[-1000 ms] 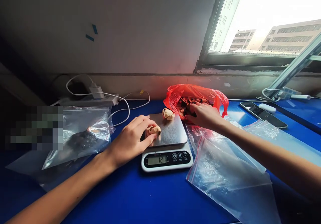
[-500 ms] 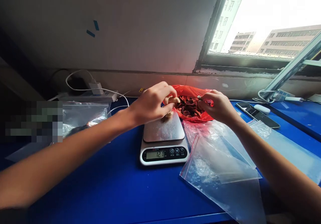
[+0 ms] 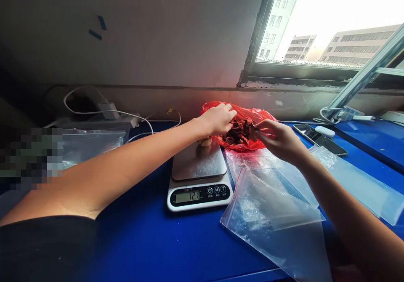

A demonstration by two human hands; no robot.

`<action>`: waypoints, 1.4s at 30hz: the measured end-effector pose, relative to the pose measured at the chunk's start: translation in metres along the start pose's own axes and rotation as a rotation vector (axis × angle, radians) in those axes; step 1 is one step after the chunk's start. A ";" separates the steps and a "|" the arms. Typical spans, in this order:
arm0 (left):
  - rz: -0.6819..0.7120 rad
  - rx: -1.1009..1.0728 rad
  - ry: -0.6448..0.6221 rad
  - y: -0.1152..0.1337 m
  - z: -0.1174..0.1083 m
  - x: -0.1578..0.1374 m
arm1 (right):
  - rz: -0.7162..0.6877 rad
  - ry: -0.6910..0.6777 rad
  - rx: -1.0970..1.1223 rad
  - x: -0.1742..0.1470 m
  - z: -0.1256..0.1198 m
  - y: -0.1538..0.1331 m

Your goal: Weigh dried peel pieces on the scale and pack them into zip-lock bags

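A red plastic bag lies open behind the scale, filled with dark brown, curled dried pieces. My left hand reaches over the bag's left side with fingers curled down; whatever they hold is hidden. At the bag's right side my right hand pinches a dark dried piece between thumb and fingers. The digital kitchen scale stands in front, its display reading 12.1. On the back of its steel plate sits a pale, light-brown piece, partly covered by my left forearm.
Clear zip bags lie right of the scale on the blue table, and another clear bag lies left. A phone and white earbud case are at the right. A power strip with white cable runs along the wall.
My left hand has moved right, from above the scale plate to the bag; the pale piece in its fingers no longer shows. My right hand now pinches a dark piece. The view has shifted slightly.
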State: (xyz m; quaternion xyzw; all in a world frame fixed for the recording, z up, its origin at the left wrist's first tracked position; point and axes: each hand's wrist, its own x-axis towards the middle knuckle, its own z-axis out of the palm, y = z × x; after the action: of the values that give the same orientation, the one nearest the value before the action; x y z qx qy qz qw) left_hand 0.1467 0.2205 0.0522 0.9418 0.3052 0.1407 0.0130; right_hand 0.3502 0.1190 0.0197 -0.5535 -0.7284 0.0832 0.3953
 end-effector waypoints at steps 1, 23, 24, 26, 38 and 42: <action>-0.001 -0.031 0.001 0.006 -0.001 -0.003 | 0.005 0.003 0.030 0.000 0.003 0.001; -0.435 -0.823 0.131 0.022 -0.039 -0.132 | -0.571 0.204 -0.099 -0.020 0.027 -0.046; -0.469 -0.788 0.155 0.019 -0.038 -0.142 | -0.570 0.193 -0.104 -0.020 0.026 -0.045; -0.543 -0.738 0.153 0.013 -0.033 -0.157 | -0.564 0.168 -0.106 -0.019 0.026 -0.043; -0.363 -0.224 0.453 0.024 -0.017 -0.165 | -0.619 0.187 -0.172 -0.008 0.012 -0.037; -0.198 -0.494 0.505 0.058 -0.023 -0.149 | -0.729 0.385 -0.374 0.010 -0.001 -0.066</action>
State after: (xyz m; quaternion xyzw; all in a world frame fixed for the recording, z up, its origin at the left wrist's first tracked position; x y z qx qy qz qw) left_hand 0.0580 0.0861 0.0425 0.8117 0.3452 0.4362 0.1777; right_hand 0.3018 0.1026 0.0619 -0.3281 -0.7915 -0.2988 0.4201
